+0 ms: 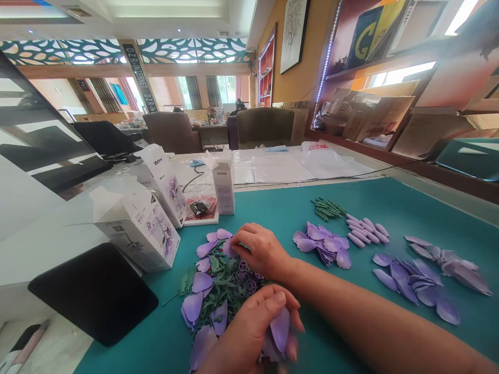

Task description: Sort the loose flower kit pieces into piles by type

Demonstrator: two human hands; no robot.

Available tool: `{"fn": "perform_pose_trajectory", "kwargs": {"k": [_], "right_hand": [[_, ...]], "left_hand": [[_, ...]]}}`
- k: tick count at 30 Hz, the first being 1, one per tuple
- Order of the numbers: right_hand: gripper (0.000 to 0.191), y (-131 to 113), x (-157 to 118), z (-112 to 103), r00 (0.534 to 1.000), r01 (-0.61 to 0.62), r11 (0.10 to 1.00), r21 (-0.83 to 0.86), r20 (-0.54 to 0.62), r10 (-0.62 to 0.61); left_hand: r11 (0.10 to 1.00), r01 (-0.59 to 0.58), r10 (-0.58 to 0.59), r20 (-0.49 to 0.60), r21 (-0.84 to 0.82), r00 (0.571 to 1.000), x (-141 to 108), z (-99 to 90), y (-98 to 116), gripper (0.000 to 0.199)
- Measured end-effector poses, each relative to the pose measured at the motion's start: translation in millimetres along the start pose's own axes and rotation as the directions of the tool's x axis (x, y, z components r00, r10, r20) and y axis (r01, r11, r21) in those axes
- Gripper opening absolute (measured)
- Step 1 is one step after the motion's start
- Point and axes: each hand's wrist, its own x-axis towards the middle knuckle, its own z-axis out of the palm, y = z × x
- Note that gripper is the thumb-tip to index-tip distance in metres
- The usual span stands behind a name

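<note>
Two bare hands work at a heap of lilac artificial petals [202, 311] and green leaves on a teal mat [163, 324]. The left hand [249, 327] is curled nearly closed, its thumb pinching a large petal [279, 328]. The right hand [259, 249], half-curled, rests on the heap's far edge, touching a petal; any grip is hidden. A black pad [93, 293] lies left of the heap. Farther right lie a petal cluster [322, 244], narrow buds [366, 231], more petals [413, 288] and green stems [327, 209]. Printed flower boxes [136, 228] stand beyond.
</note>
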Motion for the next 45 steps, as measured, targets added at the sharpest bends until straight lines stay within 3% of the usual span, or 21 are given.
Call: {"fn": "perform_pose_trajectory", "kwargs": {"k": [5, 8, 11, 13, 16, 19, 22, 25, 28, 32, 36, 41, 45], "right_hand": [[0.029, 6, -1, 0, 0.996, -0.075, 0.995, 0.071, -0.04, 0.077], [0.02, 4, -1, 1, 0.996, -0.09, 0.989, 0.116, -0.013, 0.092], [0.011, 3, 1, 1, 0.974, -0.225, 0.95, 0.216, 0.022, 0.226], [0.009, 4, 5, -1, 0.931, -0.36, 0.867, 0.344, 0.071, 0.358], [0.006, 6, 12, -11, 0.856, -0.491, 0.652, 0.578, 0.182, 0.483], [0.006, 3, 19, -29, 0.816, -0.529, 0.471, 0.706, 0.272, 0.51], [0.008, -2, 21, -46, 0.822, -0.533, 0.421, 0.734, 0.33, 0.465], [0.007, -10, 19, -58, 0.84, -0.539, 0.45, 0.712, 0.422, 0.34], [0.007, -14, 17, -62, 0.809, -0.566, 0.56, 0.605, 0.539, 0.235], [0.006, -7, 17, -58, 0.834, -0.529, 0.672, 0.519, 0.465, 0.298], [0.012, 11, 18, -38, 0.847, -0.518, 0.696, 0.497, 0.412, 0.337], [0.025, 26, 31, -1, 0.865, -0.428, 0.889, 0.165, 0.359, 0.35], [0.03, 31, 51, 26, 0.872, -0.375, 0.926, 0.051, 0.358, 0.333]], "left_hand": [[1.0, -0.02, 0.019, -0.014, -0.002, 1.0, 0, -3.2, 0, 0.02], [0.999, -0.035, 0.035, -0.013, -0.001, 0.999, 1, -4.5, 1, 0.022], [0.999, -0.044, 0.044, -0.021, 0.001, 0.999, 2, -3.7, 1, 0.022], [0.999, -0.045, 0.044, -0.058, -0.004, 0.997, 2, -1.7, 2, 0.024], [0.995, -0.053, 0.039, -0.164, -0.08, 0.986, 1, 1.9, 6, 0.033], [0.974, -0.084, 0.02, -0.293, -0.21, 0.956, 2, 3.1, 12, 0.04], [0.948, -0.147, 0.027, -0.39, -0.281, 0.92, 4, 0.7, 18, 0.041], [0.934, -0.203, 0.057, -0.436, -0.295, 0.898, 5, -2.4, 20, 0.043], [0.924, -0.236, 0.073, -0.468, -0.3, 0.881, 5, -3.5, 20, 0.043], [0.919, -0.26, 0.09, -0.483, -0.297, 0.871, 4, -2.5, 21, 0.034], [0.927, -0.238, 0.078, -0.471, -0.29, 0.879, 3, -1.5, 20, 0.025], [0.932, -0.208, 0.081, -0.389, -0.297, 0.918, 2, 0.6, 16, 0.032], [0.937, -0.189, 0.08, -0.346, -0.295, 0.935, 1, 3.0, 14, 0.036]]}}
